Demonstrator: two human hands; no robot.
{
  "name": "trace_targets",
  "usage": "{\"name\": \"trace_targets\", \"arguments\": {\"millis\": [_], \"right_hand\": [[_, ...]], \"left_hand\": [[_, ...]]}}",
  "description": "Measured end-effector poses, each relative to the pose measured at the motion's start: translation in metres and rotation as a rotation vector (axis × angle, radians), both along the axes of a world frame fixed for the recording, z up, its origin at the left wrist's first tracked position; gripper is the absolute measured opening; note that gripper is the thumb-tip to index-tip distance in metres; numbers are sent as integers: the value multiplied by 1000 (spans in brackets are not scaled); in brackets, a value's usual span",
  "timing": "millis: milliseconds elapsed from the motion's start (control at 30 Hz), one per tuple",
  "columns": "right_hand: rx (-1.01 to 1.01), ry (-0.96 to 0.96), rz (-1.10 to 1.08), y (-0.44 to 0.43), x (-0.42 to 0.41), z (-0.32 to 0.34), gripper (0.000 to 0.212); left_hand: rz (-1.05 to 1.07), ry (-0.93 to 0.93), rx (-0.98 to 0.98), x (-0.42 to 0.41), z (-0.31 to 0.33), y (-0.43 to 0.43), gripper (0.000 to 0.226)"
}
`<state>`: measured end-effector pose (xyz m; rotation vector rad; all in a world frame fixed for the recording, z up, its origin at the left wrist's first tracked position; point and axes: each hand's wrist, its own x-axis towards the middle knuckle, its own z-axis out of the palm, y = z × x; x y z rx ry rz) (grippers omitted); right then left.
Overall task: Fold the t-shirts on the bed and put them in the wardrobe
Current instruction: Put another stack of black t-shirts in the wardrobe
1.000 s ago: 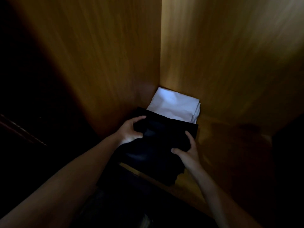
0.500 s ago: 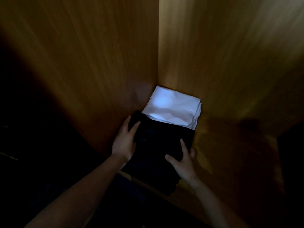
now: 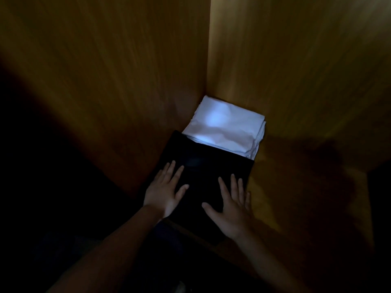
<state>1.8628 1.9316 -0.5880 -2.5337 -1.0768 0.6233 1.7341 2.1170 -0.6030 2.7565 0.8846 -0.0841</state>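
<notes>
Your wooden wardrobe (image 3: 105, 81) fills the frame. At center, the folded black t-shirt (image 3: 203, 166) lies on its floor, overlapping the white folded pile (image 3: 224, 127) in the corner. Your left hand (image 3: 165, 191) and right hand (image 3: 230, 210) rest flat on the black t-shirt, fingers straight, gripping nothing.

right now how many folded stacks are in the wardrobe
2. A white stack sits in the back corner; a black stack lies just in front, under the left hand and right hand. Layers inside each are hidden.
</notes>
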Motion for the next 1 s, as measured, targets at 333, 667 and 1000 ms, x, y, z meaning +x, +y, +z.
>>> {"name": "trace_targets", "arguments": {"millis": [333,667,1000], "right_hand": [[-190,68,68,9,12,27,92],[-320,-29,252,-43,-21,238,78],[-219,-11,221,-112,-72,561,79]], "left_hand": [[6,244,-49,14,32,-1,69],[-66,314,-125,-40,234,-89,72],[-60,154,-135,-100,553,-157,72]]}}
